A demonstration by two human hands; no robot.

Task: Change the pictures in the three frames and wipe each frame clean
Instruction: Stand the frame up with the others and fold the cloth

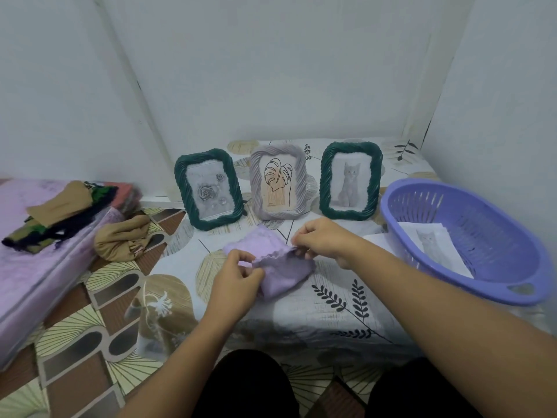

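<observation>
Three frames stand upright in a row on the leaf-patterned cloth. The left green frame (209, 188) shows a grey rose. A leaf drawing fills the lilac middle frame (278, 181), and the right green frame (350, 180) holds a grey cat picture. In front of them lies a folded lilac cloth (283, 271). My left hand (238, 277) pinches its near left edge. My right hand (322, 241) pinches its scalloped right edge. Both hands hold the cloth just above the surface.
A purple slotted basket (488, 285) at the right holds loose paper pictures (434, 245), one of a cat. A tan bundle of fabric (122, 238) and a pile of clothes (60, 215) on a pink mattress (18, 267) lie to the left. White walls close the back.
</observation>
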